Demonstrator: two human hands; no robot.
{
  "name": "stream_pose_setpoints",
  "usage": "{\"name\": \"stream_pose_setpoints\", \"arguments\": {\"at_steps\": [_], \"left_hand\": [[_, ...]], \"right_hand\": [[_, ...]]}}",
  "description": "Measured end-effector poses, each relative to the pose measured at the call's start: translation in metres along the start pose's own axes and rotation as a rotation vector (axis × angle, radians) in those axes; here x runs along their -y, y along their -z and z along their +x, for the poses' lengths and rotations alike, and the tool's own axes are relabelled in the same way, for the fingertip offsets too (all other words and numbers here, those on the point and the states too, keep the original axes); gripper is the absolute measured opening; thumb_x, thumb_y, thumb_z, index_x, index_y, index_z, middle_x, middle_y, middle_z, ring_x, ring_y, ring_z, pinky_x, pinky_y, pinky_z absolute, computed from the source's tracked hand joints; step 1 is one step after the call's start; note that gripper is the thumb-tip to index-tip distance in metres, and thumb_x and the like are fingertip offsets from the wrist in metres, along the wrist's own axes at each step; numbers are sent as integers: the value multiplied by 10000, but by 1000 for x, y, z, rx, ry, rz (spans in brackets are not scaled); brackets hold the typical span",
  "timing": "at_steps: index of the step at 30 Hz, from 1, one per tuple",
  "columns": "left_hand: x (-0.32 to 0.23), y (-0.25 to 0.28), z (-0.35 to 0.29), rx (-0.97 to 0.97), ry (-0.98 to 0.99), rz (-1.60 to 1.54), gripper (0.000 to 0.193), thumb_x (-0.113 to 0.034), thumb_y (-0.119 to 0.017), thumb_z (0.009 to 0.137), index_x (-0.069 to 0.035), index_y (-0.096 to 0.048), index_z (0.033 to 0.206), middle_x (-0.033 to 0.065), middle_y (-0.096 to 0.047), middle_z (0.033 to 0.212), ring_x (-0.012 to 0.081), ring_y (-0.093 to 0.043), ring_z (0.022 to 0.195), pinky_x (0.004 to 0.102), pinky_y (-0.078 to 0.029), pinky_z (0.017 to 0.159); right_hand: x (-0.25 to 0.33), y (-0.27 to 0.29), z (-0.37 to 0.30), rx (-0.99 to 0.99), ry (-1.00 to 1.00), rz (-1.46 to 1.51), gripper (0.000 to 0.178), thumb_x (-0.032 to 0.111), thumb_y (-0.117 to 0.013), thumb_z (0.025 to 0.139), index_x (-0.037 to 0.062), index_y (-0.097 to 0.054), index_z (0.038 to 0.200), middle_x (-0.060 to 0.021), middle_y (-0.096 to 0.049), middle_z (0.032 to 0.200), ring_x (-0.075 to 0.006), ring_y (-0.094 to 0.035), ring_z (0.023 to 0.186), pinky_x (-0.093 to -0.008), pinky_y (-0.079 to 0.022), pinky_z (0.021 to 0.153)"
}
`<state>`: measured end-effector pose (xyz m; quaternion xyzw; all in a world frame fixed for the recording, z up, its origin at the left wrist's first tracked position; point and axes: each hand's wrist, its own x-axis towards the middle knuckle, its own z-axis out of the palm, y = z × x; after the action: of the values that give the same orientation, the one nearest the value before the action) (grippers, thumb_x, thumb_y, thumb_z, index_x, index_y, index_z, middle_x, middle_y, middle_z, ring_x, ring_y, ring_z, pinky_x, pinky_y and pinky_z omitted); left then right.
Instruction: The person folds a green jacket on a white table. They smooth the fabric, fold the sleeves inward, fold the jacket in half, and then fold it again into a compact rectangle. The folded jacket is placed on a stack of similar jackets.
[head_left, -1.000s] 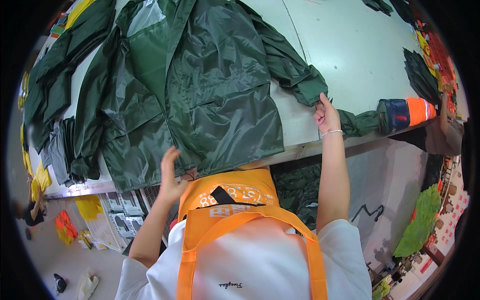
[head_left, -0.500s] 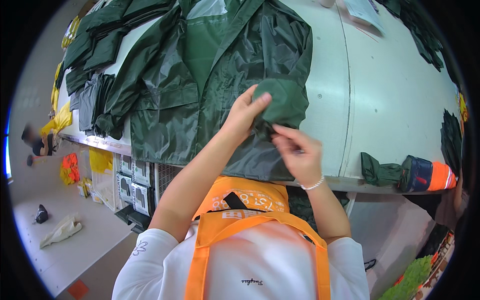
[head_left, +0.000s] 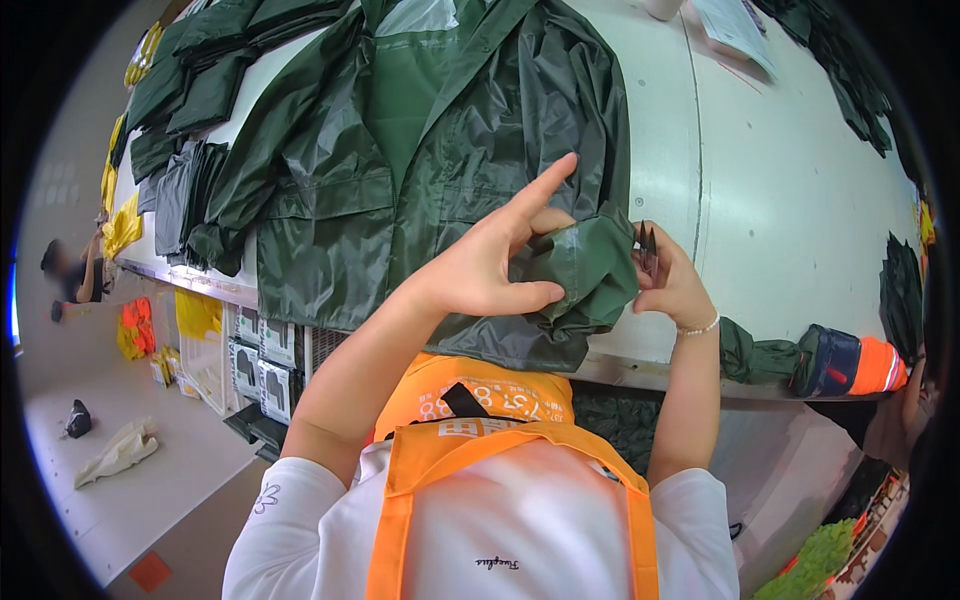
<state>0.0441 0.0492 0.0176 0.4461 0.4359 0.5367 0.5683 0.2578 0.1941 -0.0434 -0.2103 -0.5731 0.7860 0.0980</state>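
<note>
A dark green rain jacket point(head_left: 325, 235) lies spread on the white table, its front open. My left hand point(head_left: 490, 255) is at the end of its right-side sleeve point(head_left: 590, 270). The index finger points up and away while the thumb and a bent finger press on the bunched cuff. Just right of the cuff, my right hand point(head_left: 675, 280) holds small dark thread snips point(head_left: 648, 248), their pointed blades upward. Fingers of the right hand near the cuff are partly hidden, so whether they also touch the fabric cannot be made out.
Folded dark green garments point(head_left: 210, 75) are stacked at the far left, beside grey folded ones point(head_left: 180, 205). A rolled navy and orange bundle point(head_left: 845, 362) lies at the table's right front edge. Papers point(head_left: 735, 35) are at the back. Another person point(head_left: 85, 270) stands far left.
My left hand has loosened its pinch, with its index finger now stretched out. My right hand has moved right and up, and the snips show clearly. The sleeve end has shifted down and crumpled.
</note>
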Motion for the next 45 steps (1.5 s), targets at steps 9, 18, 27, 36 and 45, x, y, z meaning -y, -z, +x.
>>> {"name": "stream_pose_setpoints", "arguments": {"at_steps": [9, 18, 27, 36, 45], "left_hand": [[47, -26, 9, -210, 275, -202, 709, -60, -842, 644, 55, -452, 1226, 64, -626, 974, 107, -574, 890, 258, -468, 800], [59, 40, 45, -826, 9, 947, 80, -20, -617, 641, -12, -555, 691, 200, -545, 614, 286, -554, 554, 350, -436, 554], [35, -47, -1, 97, -1, -7, 219, -84, -704, 791, -39, -512, 697, -45, -494, 689, 25, -462, 665, 204, -409, 590], [32, -16, 13, -204, 22, 420, 203, -68, -705, 757, -3, -538, 852, 38, -557, 668, 110, -527, 620, 284, -424, 569], [22, 14, 14, -654, -536, 793, 114, 81, -538, 709, -16, -477, 708, 46, -496, 598, 118, -437, 521, 225, -357, 494]], "right_hand": [[-19, -33, 28, -972, 573, -500, 214, -103, -617, 666, 34, -453, 655, 26, -518, 657, -56, -457, 634, -214, -380, 574], [-11, -117, 19, -644, 492, -408, 230, -7, -711, 744, 54, -490, 726, 40, -455, 637, -31, -418, 595, -200, -362, 529], [-25, -25, 16, -1047, 412, -120, 57, 24, -595, 832, -12, -575, 871, -12, -578, 720, -65, -489, 676, -241, -418, 592], [22, -71, -41, -576, 149, 163, 192, 205, -694, 852, 43, -596, 824, 51, -510, 631, -22, -362, 437, -193, -271, 388], [13, -96, -51, -972, 323, -736, 147, 20, -705, 779, 33, -559, 785, 53, -516, 648, -28, -316, 527, -192, -299, 472]]}}
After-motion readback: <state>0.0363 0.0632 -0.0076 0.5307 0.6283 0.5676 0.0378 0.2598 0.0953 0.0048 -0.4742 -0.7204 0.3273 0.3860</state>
